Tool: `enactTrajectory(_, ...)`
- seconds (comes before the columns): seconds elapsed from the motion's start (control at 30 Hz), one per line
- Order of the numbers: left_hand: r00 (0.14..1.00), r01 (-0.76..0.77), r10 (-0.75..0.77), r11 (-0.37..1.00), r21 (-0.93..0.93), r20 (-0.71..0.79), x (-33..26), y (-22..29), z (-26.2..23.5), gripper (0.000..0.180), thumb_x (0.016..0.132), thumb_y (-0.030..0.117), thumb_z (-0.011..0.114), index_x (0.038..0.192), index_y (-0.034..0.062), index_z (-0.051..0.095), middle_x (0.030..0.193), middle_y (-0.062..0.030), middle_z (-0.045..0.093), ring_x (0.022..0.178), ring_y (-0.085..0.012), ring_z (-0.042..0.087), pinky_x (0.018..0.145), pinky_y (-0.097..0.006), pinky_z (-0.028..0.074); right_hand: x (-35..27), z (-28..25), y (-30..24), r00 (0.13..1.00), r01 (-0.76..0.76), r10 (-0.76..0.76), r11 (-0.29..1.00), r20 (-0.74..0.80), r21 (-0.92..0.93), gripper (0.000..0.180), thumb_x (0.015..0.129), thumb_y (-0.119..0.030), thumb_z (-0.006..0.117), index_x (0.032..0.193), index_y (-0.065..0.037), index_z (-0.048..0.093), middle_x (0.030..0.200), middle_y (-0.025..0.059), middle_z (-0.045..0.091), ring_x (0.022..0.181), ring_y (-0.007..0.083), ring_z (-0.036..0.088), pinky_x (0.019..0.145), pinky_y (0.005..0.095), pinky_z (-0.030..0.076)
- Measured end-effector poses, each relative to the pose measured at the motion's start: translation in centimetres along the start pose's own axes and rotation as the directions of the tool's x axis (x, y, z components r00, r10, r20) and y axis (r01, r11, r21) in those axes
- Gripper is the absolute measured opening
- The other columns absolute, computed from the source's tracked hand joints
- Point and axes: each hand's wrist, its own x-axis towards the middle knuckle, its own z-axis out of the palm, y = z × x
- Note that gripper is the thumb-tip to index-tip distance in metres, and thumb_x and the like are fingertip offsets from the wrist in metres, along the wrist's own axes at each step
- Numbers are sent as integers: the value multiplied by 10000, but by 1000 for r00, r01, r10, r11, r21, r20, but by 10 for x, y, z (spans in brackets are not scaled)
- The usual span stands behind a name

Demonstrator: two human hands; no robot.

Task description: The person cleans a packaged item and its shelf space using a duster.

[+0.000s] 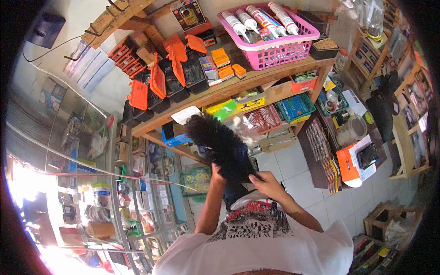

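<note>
A bushy black feather duster (217,140) slants up and away in front of my chest, its far end near the shelf edge. My right hand (270,185) is closed on its near end, thumb and fingers pressed together. My left hand (217,174) is at the duster's left side, gripping in among the feathers, which hide most of its fingers. Behind the duster, on the lower shelf, are a bright green item (225,110) and some pale, blurred items.
The wooden shelf (270,75) ahead carries a pink basket (279,52) of sealant tubes, black bins (197,75) with orange lids, and small orange boxes (221,57). A glass display case (123,183) stands left. A dark low table (316,158) with goods stands right on the tiled floor.
</note>
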Motion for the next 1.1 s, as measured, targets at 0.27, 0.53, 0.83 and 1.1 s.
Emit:
enactTrajectory(0.27,974,23,-12,999,43,-226,-3,-5,7,614,1020,498,380,1425,49,486,1399,-114,560,1265,-320,534,1115,-473,389,-8,-13,-37,994,67,-92,940,59,334,345,1021,-314,594,763,-94,530,629,-88,412,545,25,357,479,228,282)
enactTrajectory(0.53,971,-232,236,968,93,-38,4,21,8,596,999,476,442,1414,51,492,1404,-120,556,1259,-344,533,1117,-481,382,-18,-17,-10,979,-178,167,980,120,85,426,1016,-358,590,674,-127,484,587,-95,392,528,35,341,479,254,266)
enactTrajectory(0.83,995,-89,91,995,-55,41,-7,-4,6,573,1018,459,421,1419,55,486,1375,-117,573,1260,-323,532,1101,-461,396,-4,-8,-6,986,-94,65,978,154,187,440,1014,-381,584,676,-114,497,592,-88,408,523,43,354,469,256,271)
enactTrajectory(1.1,935,-170,189,982,88,-299,11,46,38,568,1061,470,330,1447,75,461,1357,-101,582,1242,-285,539,1076,-435,421,-12,-26,13,998,-44,50,990,-37,137,387,1004,-361,603,741,-78,577,618,-81,450,560,43,391,497,250,305)
